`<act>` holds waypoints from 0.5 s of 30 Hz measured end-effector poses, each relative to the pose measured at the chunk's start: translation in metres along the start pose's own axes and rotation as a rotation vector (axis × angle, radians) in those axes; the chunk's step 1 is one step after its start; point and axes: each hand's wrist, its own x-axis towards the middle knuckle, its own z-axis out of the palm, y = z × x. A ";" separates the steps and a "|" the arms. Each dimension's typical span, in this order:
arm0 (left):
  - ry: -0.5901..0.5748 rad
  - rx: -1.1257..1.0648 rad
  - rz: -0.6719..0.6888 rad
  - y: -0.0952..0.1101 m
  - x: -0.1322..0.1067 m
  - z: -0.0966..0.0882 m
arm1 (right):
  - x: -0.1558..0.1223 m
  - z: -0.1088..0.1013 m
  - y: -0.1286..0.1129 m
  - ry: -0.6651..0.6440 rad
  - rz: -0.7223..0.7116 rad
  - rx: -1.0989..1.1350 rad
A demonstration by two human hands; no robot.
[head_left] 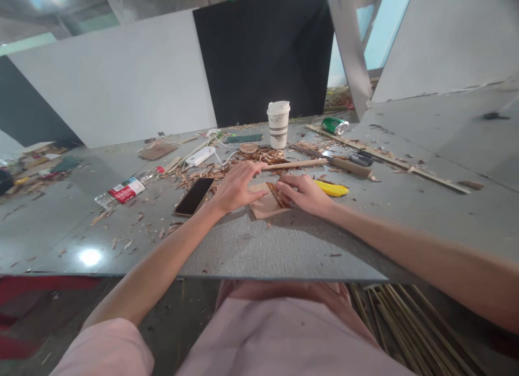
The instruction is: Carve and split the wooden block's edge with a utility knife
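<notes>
Board (261,210): lies flat on the table (259,252) near its front edge, between and partly beneath the hands. Left hand (237,187): fingers extended and loosely apart, thumb over the board's left side; no grip seen. Right hand (306,195): fingers curled at the dark strips (277,196) on the board — whether they pinch one cannot be told.

Handling, as judged: the board looks light, stiff and dry, not slippery, best held by its side edges. The strips look thin and likely to snap; hold them along their length, not at one end.

Count: one board; one phone (194,196); one bottle (127,191); one paper cup (278,126); one green can (334,126); one yellow cutter (332,188). Strips are partly covered — number uncertain. Wood chips (197,176) are too many to count.
</notes>
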 end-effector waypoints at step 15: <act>-0.037 -0.028 -0.016 0.000 0.000 0.001 | 0.000 0.001 0.006 0.006 -0.023 -0.045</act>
